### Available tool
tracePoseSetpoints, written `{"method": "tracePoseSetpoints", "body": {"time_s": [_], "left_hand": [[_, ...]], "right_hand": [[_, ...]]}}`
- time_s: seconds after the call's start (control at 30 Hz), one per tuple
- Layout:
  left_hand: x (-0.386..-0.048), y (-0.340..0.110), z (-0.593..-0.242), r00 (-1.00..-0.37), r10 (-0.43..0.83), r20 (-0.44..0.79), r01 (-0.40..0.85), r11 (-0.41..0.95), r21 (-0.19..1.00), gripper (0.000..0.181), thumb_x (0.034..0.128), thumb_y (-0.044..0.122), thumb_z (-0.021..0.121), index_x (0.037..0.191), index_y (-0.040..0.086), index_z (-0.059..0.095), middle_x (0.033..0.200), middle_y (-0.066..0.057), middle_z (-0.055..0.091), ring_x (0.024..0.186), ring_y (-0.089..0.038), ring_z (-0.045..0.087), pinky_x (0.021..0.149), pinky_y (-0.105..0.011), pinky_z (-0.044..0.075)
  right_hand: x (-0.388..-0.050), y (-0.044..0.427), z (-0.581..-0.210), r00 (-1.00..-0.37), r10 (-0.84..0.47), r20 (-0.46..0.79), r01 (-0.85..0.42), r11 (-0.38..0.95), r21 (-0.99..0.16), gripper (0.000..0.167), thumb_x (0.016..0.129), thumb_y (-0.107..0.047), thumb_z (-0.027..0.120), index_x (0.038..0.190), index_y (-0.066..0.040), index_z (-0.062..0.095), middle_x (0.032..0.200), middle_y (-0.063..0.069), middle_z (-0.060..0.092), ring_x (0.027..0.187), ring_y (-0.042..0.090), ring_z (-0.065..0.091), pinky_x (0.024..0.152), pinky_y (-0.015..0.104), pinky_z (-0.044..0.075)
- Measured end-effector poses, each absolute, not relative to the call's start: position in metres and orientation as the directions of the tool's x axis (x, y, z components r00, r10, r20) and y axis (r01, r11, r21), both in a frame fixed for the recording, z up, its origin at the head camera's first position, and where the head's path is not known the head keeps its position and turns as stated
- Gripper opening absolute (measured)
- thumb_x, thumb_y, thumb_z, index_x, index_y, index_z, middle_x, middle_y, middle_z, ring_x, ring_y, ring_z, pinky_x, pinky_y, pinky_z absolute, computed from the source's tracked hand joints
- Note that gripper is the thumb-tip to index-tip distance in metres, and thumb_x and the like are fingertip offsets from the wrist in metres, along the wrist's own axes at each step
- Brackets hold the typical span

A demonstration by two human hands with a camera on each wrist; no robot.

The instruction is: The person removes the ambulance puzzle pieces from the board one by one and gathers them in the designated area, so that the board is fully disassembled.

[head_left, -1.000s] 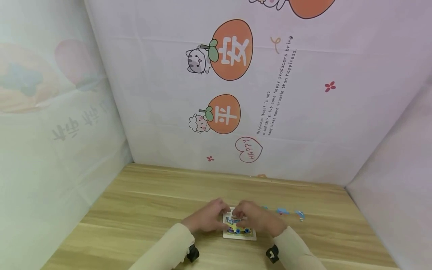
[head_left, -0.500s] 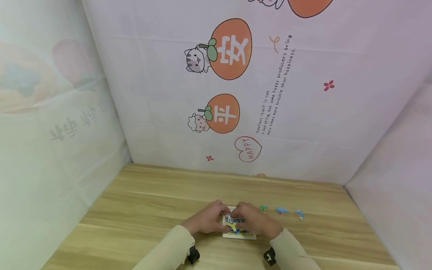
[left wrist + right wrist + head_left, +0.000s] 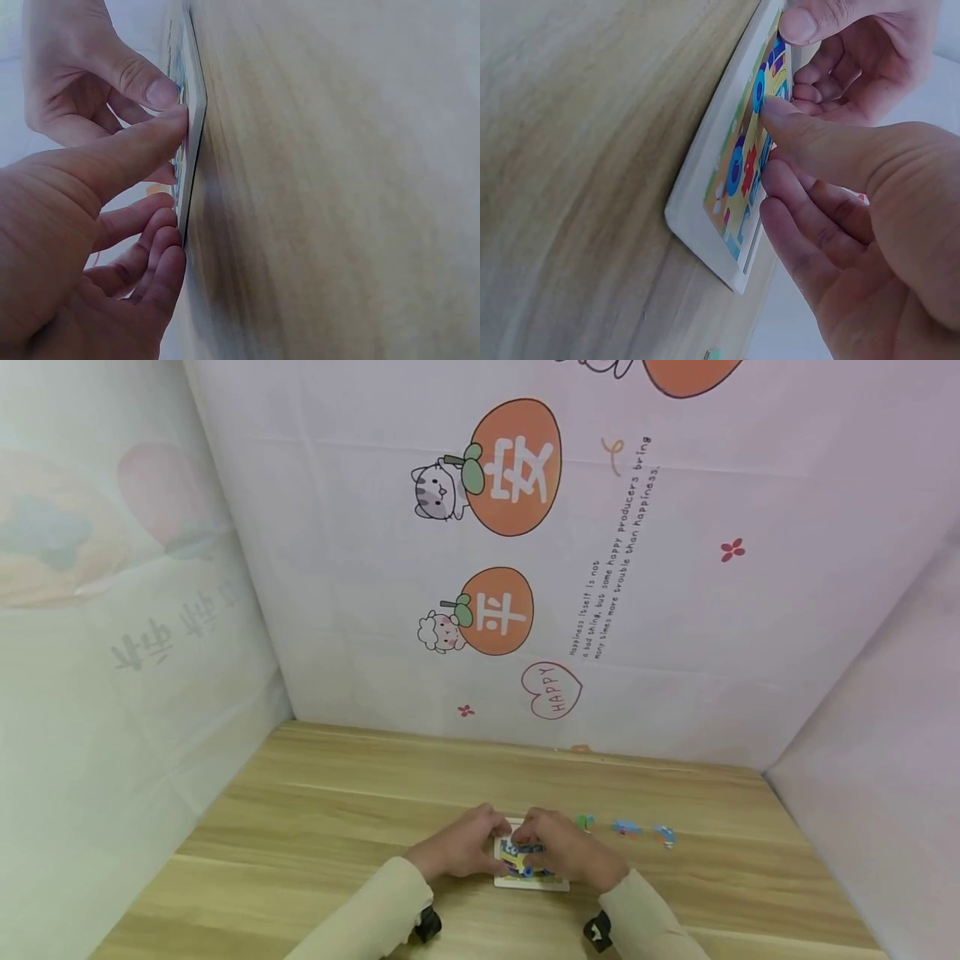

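A small puzzle board [image 3: 527,883] with a white rim and a colourful vehicle picture lies on the table. My left hand [image 3: 467,843] is at its left side; in the left wrist view the thumb and fingertips of the left hand [image 3: 97,195] touch the board [image 3: 196,112] near its edge. From the right, my right hand [image 3: 573,846] reaches over the picture. The right wrist view shows the thumb of the right hand [image 3: 855,195] pressing by a blue wheel [image 3: 759,86], other fingertips touching farther across. The hands cover part of the picture.
Right of the board lie a green piece [image 3: 586,822], a blue piece [image 3: 627,827] and another blue piece [image 3: 665,836] on the wooden table [image 3: 337,810]. White printed sheets [image 3: 375,568] stand behind and at both sides.
My right hand has shifted slightly left over the picture, and the green loose piece beside it shows more fully. The left hand stays almost still at the board.
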State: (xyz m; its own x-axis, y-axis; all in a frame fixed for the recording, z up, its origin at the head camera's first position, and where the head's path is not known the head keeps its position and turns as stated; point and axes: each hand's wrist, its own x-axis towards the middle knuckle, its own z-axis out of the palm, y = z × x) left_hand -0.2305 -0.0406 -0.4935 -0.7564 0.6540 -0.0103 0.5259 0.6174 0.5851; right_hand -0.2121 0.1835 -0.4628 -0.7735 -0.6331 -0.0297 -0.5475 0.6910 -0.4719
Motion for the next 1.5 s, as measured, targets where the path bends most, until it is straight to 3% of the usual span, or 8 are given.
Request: {"method": "tracePoseSetpoints", "body": {"time_s": [0.77, 1.1, 1.5], "left_hand": [[-0.2280, -0.0413, -0.4904, -0.740, 0.672, 0.002, 0.533, 0.584, 0.612, 0.055, 0.0896, 0.034, 0.086, 0.134, 0.007, 0.066, 0.121, 0.001, 0.059, 0.110, -0.007, 0.055, 0.101, -0.026, 0.052], [-0.2275, -0.0413, -0.4920, -0.743, 0.669, 0.003, 0.528, 0.584, 0.617, 0.054, 0.0875, 0.033, 0.088, 0.131, 0.008, 0.067, 0.118, 0.002, 0.059, 0.107, -0.005, 0.054, 0.099, -0.025, 0.052], [-0.2306, -0.0429, -0.4932, -0.744, 0.668, -0.001, 0.522, 0.582, 0.623, 0.055, 0.0880, 0.034, 0.088, 0.132, 0.008, 0.067, 0.119, 0.002, 0.059, 0.109, -0.006, 0.055, 0.100, -0.026, 0.053]], "right_hand": [[-0.2137, 0.1871, -0.4641, -0.794, -0.607, -0.034, -0.494, 0.676, -0.547, 0.025, 0.089, -0.008, 0.083, 0.113, -0.008, 0.075, 0.112, 0.002, 0.067, 0.099, 0.018, 0.067, 0.086, 0.030, 0.060], [-0.2159, 0.1833, -0.4648, -0.806, -0.592, -0.019, -0.444, 0.625, -0.642, 0.007, 0.097, -0.005, 0.074, 0.098, -0.012, 0.071, 0.098, 0.000, 0.074, 0.087, 0.004, 0.067, 0.076, 0.020, 0.057], [-0.2169, 0.1850, -0.4688, -0.819, -0.573, -0.031, -0.401, 0.610, -0.683, 0.003, 0.100, -0.010, 0.072, 0.101, -0.010, 0.070, 0.096, -0.002, 0.073, 0.084, 0.002, 0.064, 0.072, 0.020, 0.056]]}}
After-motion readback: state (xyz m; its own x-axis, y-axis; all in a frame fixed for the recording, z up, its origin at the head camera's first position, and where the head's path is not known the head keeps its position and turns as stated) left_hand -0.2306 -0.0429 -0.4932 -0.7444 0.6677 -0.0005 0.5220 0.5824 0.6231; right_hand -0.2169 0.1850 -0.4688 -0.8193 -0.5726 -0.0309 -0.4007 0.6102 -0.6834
